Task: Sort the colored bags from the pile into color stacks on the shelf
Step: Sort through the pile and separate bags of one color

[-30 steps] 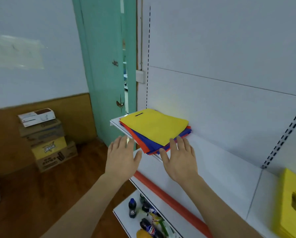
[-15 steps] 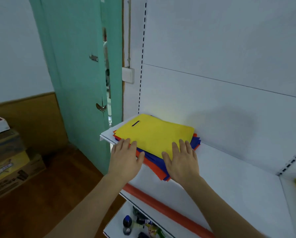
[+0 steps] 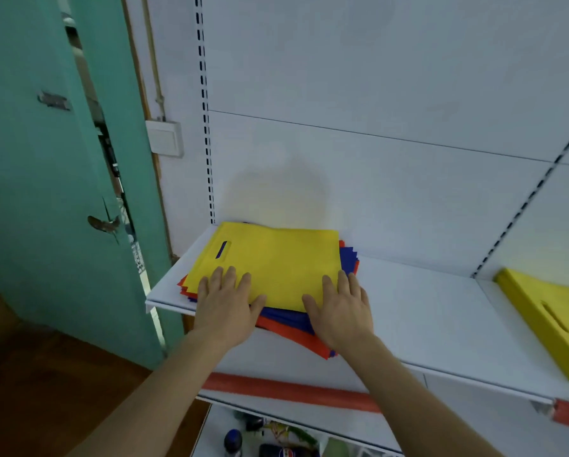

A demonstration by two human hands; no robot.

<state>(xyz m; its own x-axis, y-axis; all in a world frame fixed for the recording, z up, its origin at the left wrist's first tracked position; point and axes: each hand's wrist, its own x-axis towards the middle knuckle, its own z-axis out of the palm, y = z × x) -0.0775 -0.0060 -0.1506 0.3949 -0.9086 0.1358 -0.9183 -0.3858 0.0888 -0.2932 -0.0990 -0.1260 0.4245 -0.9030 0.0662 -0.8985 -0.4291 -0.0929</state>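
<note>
Left hand [image 3: 224,303] lies flat, fingers straight and slightly spread, pressing on the near left edge of the pile [image 3: 270,285]. Its fingertips rest on the yellow bag [image 3: 273,262] at the top; the palm covers the pile's front edge and reaches the shelf [image 3: 425,311] lip. Nothing is gripped.

Right hand [image 3: 341,310] lies just as flat, fingers straight and close together, at 3 o'clock from the left hand. Its fingers rest on the yellow bag's near right corner, the thumb points toward 10 o'clock across the bag's front edge, and the palm covers blue bags [image 3: 286,316] and red bags [image 3: 296,338] that stick out below.

The pile sits at the shelf's left end, its far edge near the back panel [image 3: 375,176]. The yellow bag has a handle slot [image 3: 222,250] at its left end, with blue showing through. Blue and red edges fan out at 3 o'clock and at 5 o'clock from under it.

At 3 o'clock from the pile, well apart, a yellow stack [image 3: 550,321] lies on the next shelf section, cut off by the frame edge.

At 6 o'clock, under the shelf, a red strip [image 3: 293,390] runs along a lower shelf edge, and bottles [image 3: 233,443] stand below it. At 9 o'clock stands a green door [image 3: 45,192], with a wall switch [image 3: 164,138] between it and the panel.
</note>
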